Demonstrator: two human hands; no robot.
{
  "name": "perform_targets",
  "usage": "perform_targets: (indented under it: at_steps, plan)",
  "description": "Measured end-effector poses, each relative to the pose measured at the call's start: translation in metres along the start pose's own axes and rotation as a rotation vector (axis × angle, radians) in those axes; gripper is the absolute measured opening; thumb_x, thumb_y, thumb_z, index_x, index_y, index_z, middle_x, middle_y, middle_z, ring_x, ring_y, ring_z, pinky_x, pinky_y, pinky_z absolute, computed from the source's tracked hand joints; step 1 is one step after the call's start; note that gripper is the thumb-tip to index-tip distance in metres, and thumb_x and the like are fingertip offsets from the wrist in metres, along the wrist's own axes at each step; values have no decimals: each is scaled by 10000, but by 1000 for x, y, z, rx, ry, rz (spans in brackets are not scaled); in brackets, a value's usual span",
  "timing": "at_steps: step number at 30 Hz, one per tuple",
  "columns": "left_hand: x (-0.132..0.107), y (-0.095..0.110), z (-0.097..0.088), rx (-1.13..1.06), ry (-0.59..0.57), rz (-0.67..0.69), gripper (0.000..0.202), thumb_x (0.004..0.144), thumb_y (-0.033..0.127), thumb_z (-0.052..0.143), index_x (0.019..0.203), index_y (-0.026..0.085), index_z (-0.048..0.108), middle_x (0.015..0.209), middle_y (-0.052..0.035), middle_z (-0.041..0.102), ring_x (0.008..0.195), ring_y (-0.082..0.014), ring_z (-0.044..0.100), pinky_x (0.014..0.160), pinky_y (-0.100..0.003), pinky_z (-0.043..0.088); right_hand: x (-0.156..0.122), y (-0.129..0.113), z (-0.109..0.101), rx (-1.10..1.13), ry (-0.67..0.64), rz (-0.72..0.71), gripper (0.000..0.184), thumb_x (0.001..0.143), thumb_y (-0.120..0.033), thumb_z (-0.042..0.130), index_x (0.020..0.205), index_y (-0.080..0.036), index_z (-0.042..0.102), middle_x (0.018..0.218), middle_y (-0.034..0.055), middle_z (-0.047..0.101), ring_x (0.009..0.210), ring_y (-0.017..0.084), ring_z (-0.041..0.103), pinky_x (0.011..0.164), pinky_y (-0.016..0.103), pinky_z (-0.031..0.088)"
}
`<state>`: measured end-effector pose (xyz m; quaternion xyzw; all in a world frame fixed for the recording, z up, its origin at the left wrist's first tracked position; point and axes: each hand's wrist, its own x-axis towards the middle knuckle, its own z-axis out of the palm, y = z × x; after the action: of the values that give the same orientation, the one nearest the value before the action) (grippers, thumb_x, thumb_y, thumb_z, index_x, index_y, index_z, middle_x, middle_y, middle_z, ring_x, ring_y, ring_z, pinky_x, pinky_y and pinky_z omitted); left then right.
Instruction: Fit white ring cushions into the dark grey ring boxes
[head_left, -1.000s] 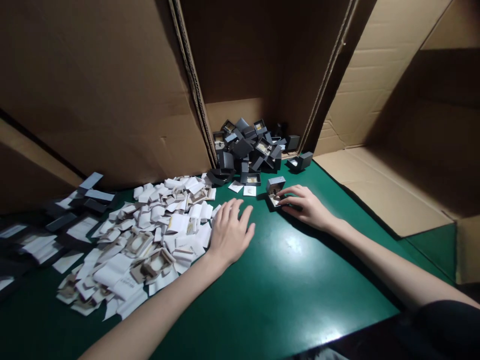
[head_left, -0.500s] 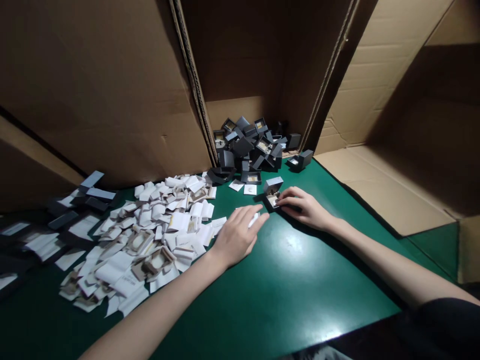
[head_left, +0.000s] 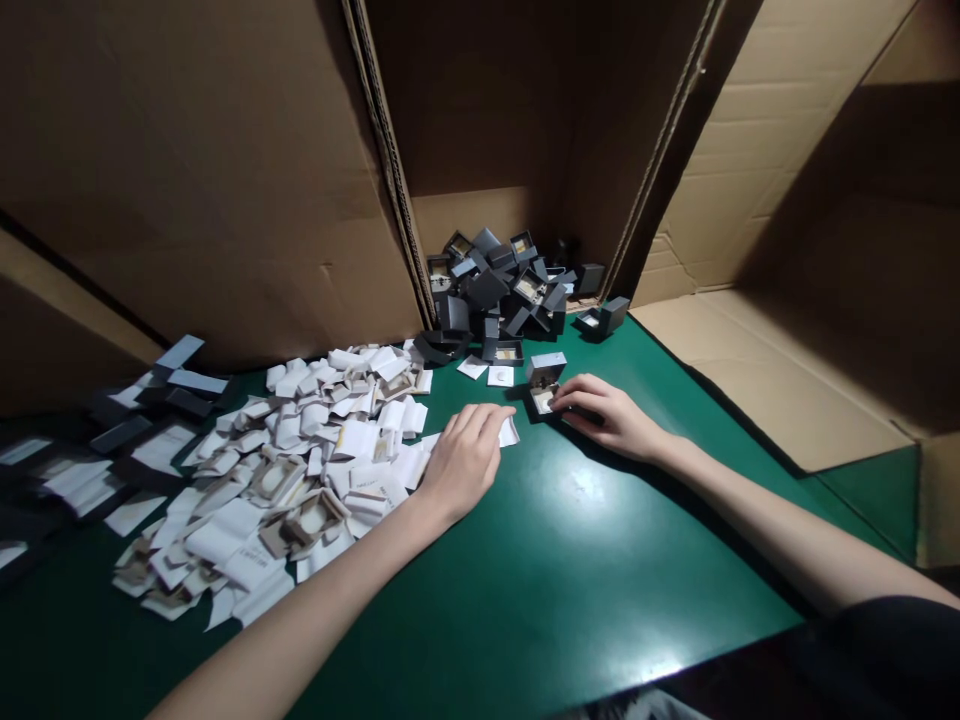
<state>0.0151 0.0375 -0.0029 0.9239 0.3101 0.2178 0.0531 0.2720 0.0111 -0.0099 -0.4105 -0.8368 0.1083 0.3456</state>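
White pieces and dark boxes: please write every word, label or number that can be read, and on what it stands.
No text is readable with certainty.
Front white piece: dark print, too blurred to read.
White piece near the left hand: dark print, too small to read.
Open dark box: no clear lettering.

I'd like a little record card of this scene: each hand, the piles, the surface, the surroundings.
Left hand: over a white piece, partly hidden; grip unclear
Right hand: at the open dark box, lid raised
Left pile: folded white pieces
Back pile: dark boxes, several open
Surface: green tabletop
Surroundings: cardboard panels
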Motion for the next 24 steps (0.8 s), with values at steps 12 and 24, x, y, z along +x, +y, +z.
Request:
perform_targets:
  at_steps: [12,24]
  plan:
    - [3,-5,-7,-264,396,-147,383,814,-52,348,1021,198,552,1083,-71,516,1061,-190,513,872,-350,475,0,-1,0,5,-33,-23,202,909,-197,481,1070,-229,599,1069,94,596,1002,210,578,856,382,518]
    - [1,3,-3,104,63,-59,250,854,244,521,1089,174,571,946,-80,619,933,-262,534,812,-413,401,0,-1,1,27,-41,-1,196,920,-209,467,1066,-228,597,1057,97,594,994,207,578,856,386,519]
